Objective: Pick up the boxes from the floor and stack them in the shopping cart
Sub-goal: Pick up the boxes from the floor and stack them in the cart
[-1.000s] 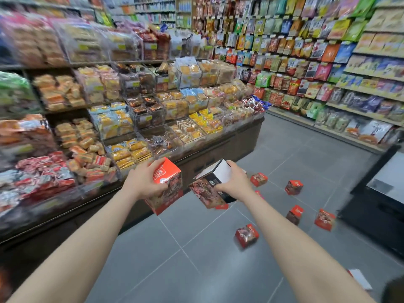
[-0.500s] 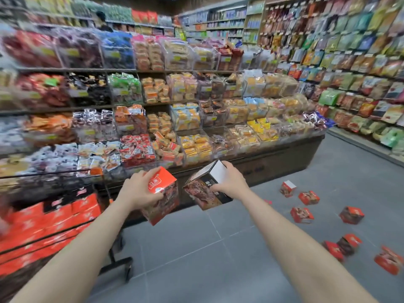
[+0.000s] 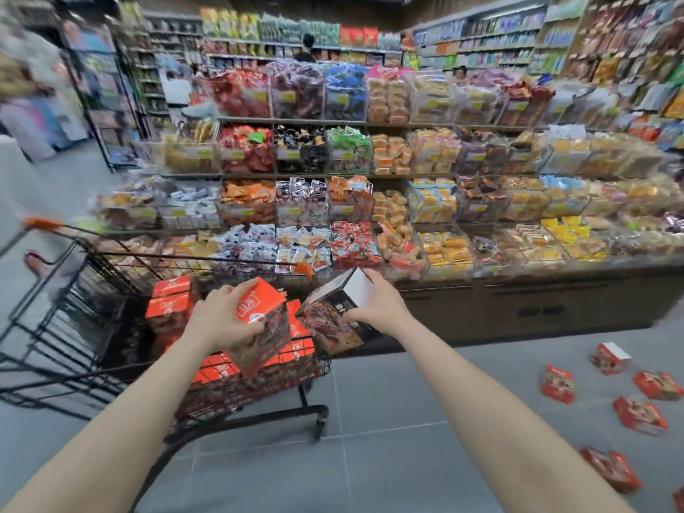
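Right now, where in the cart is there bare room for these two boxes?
The cart's near-left part, between its wire side and the stacked boxes, looks bare. The right end is crowded with flat-lying boxes, right below the left hand and its box. The right hand's box hangs by the cart's right rim.

Grey tiled floor [image 3: 388, 457] beneath tiered snack shelves [image 3: 370, 172] in a shop aisle.

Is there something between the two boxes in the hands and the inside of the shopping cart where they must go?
Nothing visible blocks them. The left hand holds an orange box over the shopping cart, above the stacked boxes. The right hand holds a dark box beside the cart's right rim, with open air between.
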`<state>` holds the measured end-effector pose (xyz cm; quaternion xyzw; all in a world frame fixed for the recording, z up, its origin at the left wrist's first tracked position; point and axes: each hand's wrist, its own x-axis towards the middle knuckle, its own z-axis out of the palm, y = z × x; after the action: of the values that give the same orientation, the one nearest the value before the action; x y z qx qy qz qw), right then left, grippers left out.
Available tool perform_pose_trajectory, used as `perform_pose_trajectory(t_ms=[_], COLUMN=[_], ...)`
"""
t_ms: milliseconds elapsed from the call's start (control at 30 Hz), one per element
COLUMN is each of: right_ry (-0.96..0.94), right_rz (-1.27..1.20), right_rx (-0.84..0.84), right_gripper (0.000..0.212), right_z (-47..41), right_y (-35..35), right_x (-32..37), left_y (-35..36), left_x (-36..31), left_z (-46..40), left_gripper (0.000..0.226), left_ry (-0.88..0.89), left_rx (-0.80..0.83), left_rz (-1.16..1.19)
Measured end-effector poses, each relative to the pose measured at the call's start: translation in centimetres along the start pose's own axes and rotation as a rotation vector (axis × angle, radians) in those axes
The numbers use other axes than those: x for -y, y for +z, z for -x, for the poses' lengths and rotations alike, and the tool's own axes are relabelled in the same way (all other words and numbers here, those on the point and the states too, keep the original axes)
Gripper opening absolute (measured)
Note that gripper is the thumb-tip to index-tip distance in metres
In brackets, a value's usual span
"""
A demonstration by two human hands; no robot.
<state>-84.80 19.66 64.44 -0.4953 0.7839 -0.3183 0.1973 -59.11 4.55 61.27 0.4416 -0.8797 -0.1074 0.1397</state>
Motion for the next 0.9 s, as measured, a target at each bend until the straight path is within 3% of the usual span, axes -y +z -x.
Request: perform_pose_trajectory(t_ms=[400, 733, 900], right_ry=[-0.131, -0.116, -0.029], right_rz=[-0.012, 0.042, 0.103], right_rx=[0.182, 0.327, 0.34], right_gripper=[0.107, 0.108, 0.107], right_z=[-16.4, -27.9, -30.4], right_y=[11.9, 19.5, 23.9], right_x=[8.5, 11.0, 10.8], left_y=[-1.9, 2.4, 5.5], left_x=[16.8, 27.4, 31.0], left_z=[-6.0, -11.1, -13.7], left_gripper=[0.092, 0.102, 0.093], left_ry=[-0.238, -0.359, -0.276], left_rx=[-0.069, 0.091, 0.221], left_rz=[-0.061, 0.047, 0.067])
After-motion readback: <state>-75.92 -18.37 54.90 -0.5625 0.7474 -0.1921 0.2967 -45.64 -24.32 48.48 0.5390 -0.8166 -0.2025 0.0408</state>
